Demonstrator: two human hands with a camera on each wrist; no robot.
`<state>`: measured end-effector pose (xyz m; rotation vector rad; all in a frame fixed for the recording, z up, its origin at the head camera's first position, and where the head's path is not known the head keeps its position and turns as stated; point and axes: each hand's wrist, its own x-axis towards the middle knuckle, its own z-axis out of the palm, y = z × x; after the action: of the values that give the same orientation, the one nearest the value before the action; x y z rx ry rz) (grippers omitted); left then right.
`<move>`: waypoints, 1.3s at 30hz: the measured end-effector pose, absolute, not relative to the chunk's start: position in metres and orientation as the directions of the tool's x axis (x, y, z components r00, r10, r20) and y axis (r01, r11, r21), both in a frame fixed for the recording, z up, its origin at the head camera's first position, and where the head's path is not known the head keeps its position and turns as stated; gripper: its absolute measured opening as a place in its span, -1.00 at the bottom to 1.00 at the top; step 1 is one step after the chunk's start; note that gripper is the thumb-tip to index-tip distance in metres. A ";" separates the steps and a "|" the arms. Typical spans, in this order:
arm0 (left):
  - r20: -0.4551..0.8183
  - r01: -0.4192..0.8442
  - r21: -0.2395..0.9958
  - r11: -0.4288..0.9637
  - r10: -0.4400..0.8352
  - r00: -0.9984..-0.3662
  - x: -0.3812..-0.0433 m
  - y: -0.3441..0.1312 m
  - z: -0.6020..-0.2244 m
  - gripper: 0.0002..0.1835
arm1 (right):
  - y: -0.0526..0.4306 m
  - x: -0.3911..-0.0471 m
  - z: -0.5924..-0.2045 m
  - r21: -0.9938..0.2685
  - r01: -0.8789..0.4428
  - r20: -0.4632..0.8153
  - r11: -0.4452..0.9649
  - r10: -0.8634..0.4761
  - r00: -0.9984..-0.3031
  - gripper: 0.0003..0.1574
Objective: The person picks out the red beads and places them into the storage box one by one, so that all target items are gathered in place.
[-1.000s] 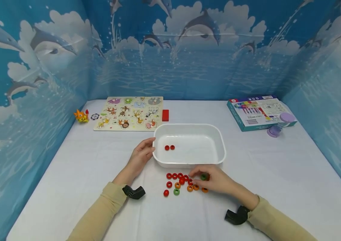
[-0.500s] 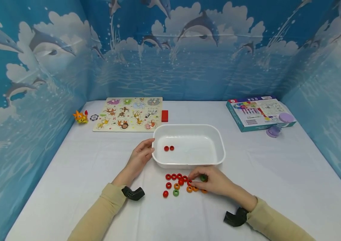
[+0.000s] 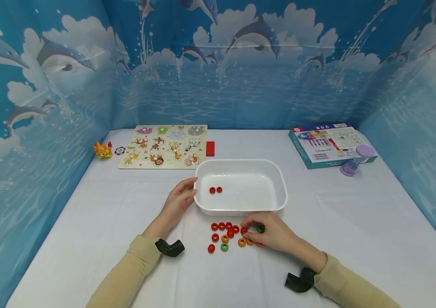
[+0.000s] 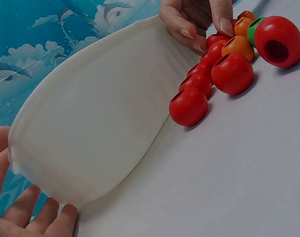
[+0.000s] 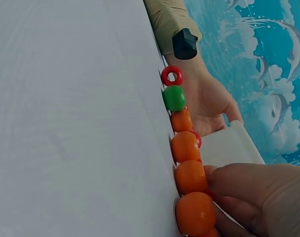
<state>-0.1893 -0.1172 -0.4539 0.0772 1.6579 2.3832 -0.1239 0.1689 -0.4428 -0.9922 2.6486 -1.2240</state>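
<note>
My left hand (image 3: 175,207) rests against the left end of a white tray (image 3: 279,201), fingertips at the rim and lower edge in the left wrist view. Two red beads (image 3: 216,190) lie inside the tray. In front of it, the thumb and index finger of my right hand (image 3: 273,231) pinch a red bead (image 3: 244,231). A dark green bead (image 3: 260,228) shows between this hand's curved fingers. Close to its left are several red beads (image 3: 222,226). Orange beads (image 5: 195,213) stand in a row by the right fingertips, and a lighter green bead (image 3: 224,247) sits farther left.
Behind the tray lie an animal puzzle board (image 3: 164,147) and a red block (image 3: 210,149). An orange and yellow toy figure (image 3: 102,149) stands at the far left. A toy box (image 3: 331,145) and purple-lidded tubs (image 3: 349,168) are at the back right.
The red bead between my right thumb and index finger has shifted slightly away from the neighbouring red beads. My left hand stays at the tray.
</note>
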 end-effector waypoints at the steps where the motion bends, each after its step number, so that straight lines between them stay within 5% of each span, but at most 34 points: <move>1: -0.089 -0.161 0.930 -0.331 0.222 -0.971 -0.189 -0.117 -0.454 -0.56 | 0.169 -0.123 -0.442 -0.695 -0.532 0.209 0.484 -0.572 -0.793 -0.77; 12: -0.079 -0.153 0.930 -0.335 0.225 -0.971 -0.188 -0.117 -0.453 -0.55 | 0.173 -0.127 -0.393 -0.756 -0.523 0.149 0.394 -0.674 -0.723 -0.65; 17: -0.070 -0.148 0.931 -0.333 0.235 -0.969 -0.188 -0.119 -0.453 -0.54 | 0.175 -0.165 -0.359 -0.768 -0.545 0.165 0.335 -0.720 -0.674 -0.71; 23: -0.074 -0.155 0.930 -0.334 0.240 -0.968 -0.188 -0.118 -0.453 -0.55 | 0.166 -0.220 -0.334 -0.816 -0.477 0.120 0.327 -0.711 -0.693 -0.66; 30: -0.075 -0.156 0.925 -0.346 0.236 -0.969 -0.189 -0.117 -0.454 -0.55 | 0.145 -0.271 -0.349 -0.900 -0.341 0.013 0.272 -0.764 -0.645 -0.56; 39: -0.084 -0.157 0.933 -0.325 0.227 -0.970 -0.189 -0.117 -0.454 -0.55 | 0.130 -0.294 -0.390 -0.897 -0.197 -0.214 0.396 -0.779 -0.589 -0.52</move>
<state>-0.1887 -0.1169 -0.4544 0.0900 1.6643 2.3801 -0.2938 0.1299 -0.3902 -0.8314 2.0201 -1.1780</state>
